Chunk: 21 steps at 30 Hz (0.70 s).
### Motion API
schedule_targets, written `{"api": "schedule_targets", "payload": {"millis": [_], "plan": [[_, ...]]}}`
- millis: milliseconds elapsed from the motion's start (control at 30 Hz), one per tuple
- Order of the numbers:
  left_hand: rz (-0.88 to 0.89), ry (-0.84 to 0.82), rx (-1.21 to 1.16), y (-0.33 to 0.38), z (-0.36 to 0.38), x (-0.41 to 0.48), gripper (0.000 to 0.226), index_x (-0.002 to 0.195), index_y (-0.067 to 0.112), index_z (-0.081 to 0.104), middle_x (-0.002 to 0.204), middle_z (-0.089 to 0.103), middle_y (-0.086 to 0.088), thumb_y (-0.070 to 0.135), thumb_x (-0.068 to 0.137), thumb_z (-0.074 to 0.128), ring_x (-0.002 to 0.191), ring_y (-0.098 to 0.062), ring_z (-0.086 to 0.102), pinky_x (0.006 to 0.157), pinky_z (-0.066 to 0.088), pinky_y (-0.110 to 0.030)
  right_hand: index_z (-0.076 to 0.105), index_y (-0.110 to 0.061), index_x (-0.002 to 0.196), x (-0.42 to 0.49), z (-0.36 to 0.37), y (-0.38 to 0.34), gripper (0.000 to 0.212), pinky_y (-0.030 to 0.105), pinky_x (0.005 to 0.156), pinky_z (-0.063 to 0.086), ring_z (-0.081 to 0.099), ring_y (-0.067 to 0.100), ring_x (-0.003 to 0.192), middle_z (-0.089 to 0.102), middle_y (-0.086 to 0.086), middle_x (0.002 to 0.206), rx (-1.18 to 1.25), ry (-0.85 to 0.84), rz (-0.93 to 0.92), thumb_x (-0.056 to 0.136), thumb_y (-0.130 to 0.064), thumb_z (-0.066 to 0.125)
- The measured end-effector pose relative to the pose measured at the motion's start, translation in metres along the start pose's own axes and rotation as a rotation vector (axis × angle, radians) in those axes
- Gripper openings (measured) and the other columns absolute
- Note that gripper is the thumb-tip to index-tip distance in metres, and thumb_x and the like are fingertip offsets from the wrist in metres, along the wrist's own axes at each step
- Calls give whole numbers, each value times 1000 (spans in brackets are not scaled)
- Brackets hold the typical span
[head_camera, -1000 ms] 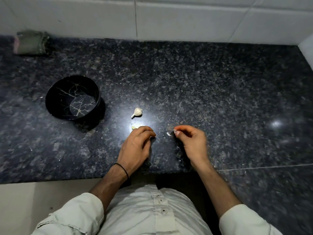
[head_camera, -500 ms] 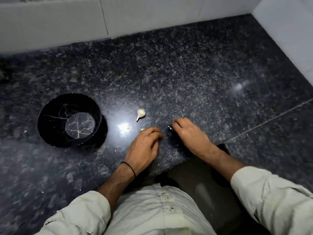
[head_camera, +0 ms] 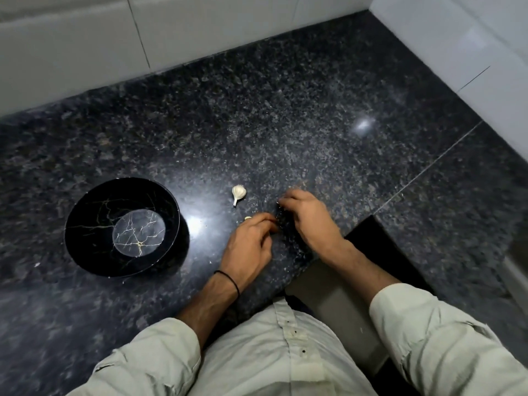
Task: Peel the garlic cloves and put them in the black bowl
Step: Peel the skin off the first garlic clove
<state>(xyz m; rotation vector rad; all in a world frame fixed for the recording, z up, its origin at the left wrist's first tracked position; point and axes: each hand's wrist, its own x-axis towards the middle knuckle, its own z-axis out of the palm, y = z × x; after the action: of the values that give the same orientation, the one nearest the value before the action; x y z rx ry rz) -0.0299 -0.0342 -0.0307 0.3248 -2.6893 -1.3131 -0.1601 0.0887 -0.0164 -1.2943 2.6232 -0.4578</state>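
A home kitchen: a speckled dark granite surface (head_camera: 285, 110) meets white wall tiles (head_camera: 71, 52), with a garlic clove (head_camera: 239, 192) beside a black bowl (head_camera: 85, 207).

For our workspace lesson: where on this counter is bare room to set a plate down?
Bare granite between the tiled wall and the garlic clove, and from the right hand back to that wall. Crowded from the black bowl past the clove to the left hand.

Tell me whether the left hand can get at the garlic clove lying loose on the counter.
Probably yes: the garlic clove lies just beyond the left hand on open counter; only a small pale bit sits between, and the bowl stands aside.
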Motion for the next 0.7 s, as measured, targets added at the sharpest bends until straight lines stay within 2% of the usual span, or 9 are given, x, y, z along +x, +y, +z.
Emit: {"api": "schedule_targets", "payload": {"millis": [67, 133, 233, 333, 400, 467, 567, 633, 700], "plan": [[7, -6, -14, -1, -2, 0, 29, 96, 9, 74, 115, 69, -1, -4, 77, 56, 103, -16, 63, 96, 29, -2, 67, -3, 121, -8, 6, 1, 34, 43, 96, 52, 60, 31, 112, 63, 11, 123, -85, -13, -19, 88, 0, 60], [10, -8, -19, -3, -1, 0, 30, 97, 9, 75, 116, 69, 0, -3, 77, 56, 104, -16, 63, 97, 31, -4, 67, -2, 117, -14, 9, 2, 31, 42, 88, 56, 62, 32, 104, 64, 13, 118, -151, 8, -65, 86, 0, 62], [6, 3, -38, -4, 0, 1, 29, 97, 10, 75, 115, 69, 1, -2, 78, 56, 104, -15, 64, 98, 33, -6, 65, -3, 108, -15, 9, 4, 27, 41, 78, 58, 60, 30, 94, 63, 13, 110, -252, 53, -140, 86, -9, 50], [1, 16, -50, -5, 1, 3, 28, 96, 10, 75, 115, 70, 2, 0, 78, 56, 103, -14, 64, 97, 35, -8, 62, -2, 108, -12, 8, 6, 32, 44, 72, 59, 58, 30, 96, 60, 14, 110, -291, 18, -179, 89, -14, 39], [-8, 25, -51, -4, 1, 3, 28, 95, 10, 76, 115, 70, 2, 2, 79, 55, 103, -14, 64, 97, 36, -9, 62, -1, 110, -12, 9, 10, 32, 44, 74, 59, 58, 31, 98, 60, 15, 112, -285, 26, -185, 89, -14, 39], [-14, 34, -68, -3, 1, 2, 28, 94, 10, 76, 114, 70, 2, 4, 79, 53, 102, -13, 64, 97, 34, -5, 64, 0, 109, -11, 10, 13, 26, 42, 82, 57, 61, 32, 99, 62, 16, 110, -236, 92, -151, 88, -7, 49], [-26, 57, -129, -3, 1, 3, 29, 94, 9, 75, 112, 70, 1, 5, 80, 51, 102, -12, 64, 99, 37, -7, 70, -4, 103, -11, 11, 7, 22, 27, 92, 47, 63, 23, 98, 69, 9, 104, 133, 266, 111, 83, 4, 64], [-44, 103, -182, -5, 2, 3, 26, 96, 10, 75, 111, 69, 1, 5, 84, 52, 103, -12, 64, 101, 42, -14, 75, -12, 93, -10, 11, -2, 19, 21, 86, 49, 66, 11, 89, 73, 1, 94, 510, 412, 467, 84, 2, 67], [-63, 152, -218, -6, 2, 3, 23, 95, 11, 75, 108, 68, 4, -1, 86, 57, 103, -8, 62, 100, 42, -14, 74, -13, 84, -10, 10, -7, 18, 23, 80, 53, 67, 10, 79, 73, 0, 83, 944, 509, 756, 84, 4, 69]]}}
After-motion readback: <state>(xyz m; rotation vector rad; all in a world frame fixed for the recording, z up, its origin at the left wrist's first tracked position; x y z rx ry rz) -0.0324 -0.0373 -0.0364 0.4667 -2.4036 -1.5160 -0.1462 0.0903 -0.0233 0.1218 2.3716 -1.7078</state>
